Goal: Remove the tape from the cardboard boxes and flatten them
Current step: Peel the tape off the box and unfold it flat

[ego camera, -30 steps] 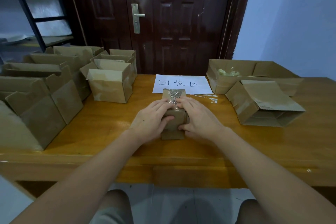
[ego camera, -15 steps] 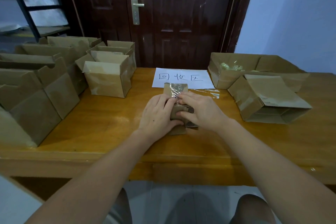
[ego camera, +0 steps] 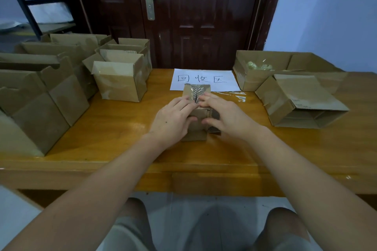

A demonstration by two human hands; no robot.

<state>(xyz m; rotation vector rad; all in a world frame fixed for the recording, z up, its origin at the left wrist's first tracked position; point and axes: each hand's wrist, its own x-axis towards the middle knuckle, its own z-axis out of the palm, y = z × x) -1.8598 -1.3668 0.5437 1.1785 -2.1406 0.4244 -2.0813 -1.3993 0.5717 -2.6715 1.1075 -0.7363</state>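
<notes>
A small cardboard box (ego camera: 197, 132) stands in the middle of the wooden table (ego camera: 106, 128). Shiny clear tape (ego camera: 196, 89) covers its top, split by a dark seam. My left hand (ego camera: 173, 117) lies on the box's left side, fingers over the top and thumb on the near face. My right hand (ego camera: 226, 116) covers the right side, fingertips at the seam and thumb on the near face. A corrugated flap edge (ego camera: 215, 115) shows under my right palm. A peeled strip of clear tape (ego camera: 234, 94) lies on the table behind the box.
Several open taped boxes (ego camera: 120, 81) crowd the table's left side. At the right stand an open box holding crumpled tape (ego camera: 259, 66) and a box tipped on its side (ego camera: 302, 104). A white paper sign (ego camera: 204, 79) lies at the back, before a dark door.
Both hands have stayed on the small box. The right-side flap has come out, so its corrugated edge now shows under my right palm.
</notes>
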